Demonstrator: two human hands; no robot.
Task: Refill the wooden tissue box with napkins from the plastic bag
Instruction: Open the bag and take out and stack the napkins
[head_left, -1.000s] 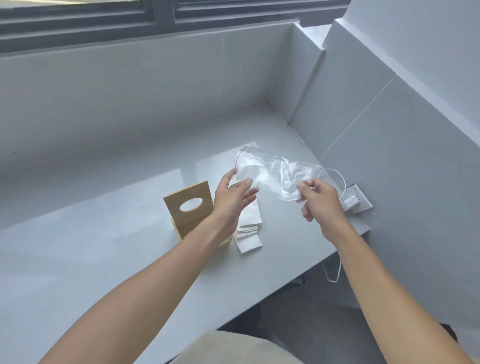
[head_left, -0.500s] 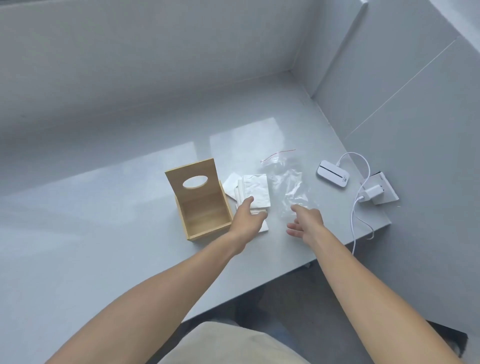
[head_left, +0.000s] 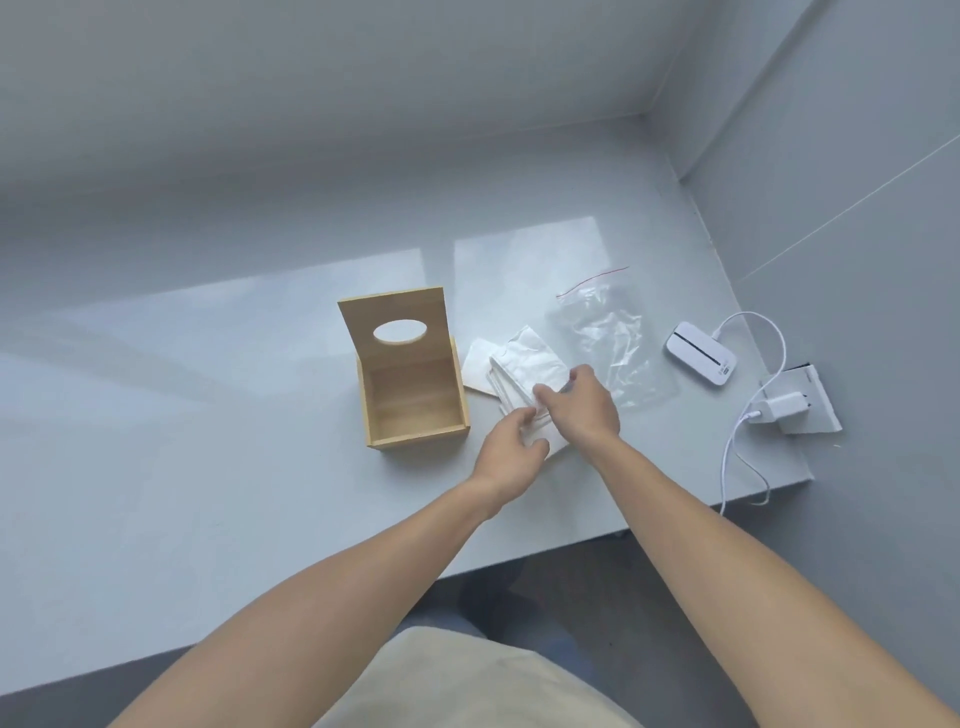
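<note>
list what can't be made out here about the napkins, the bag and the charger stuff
- Napkin stack, head view: the near end is covered by the left hand and right hand, so the count and grip are unclear.
- Plastic bag: transparent and crumpled; whether any napkins remain inside cannot be told.
- White cable: drops past the counter edge, end unseen.
- White device: markings too small to read.
</note>
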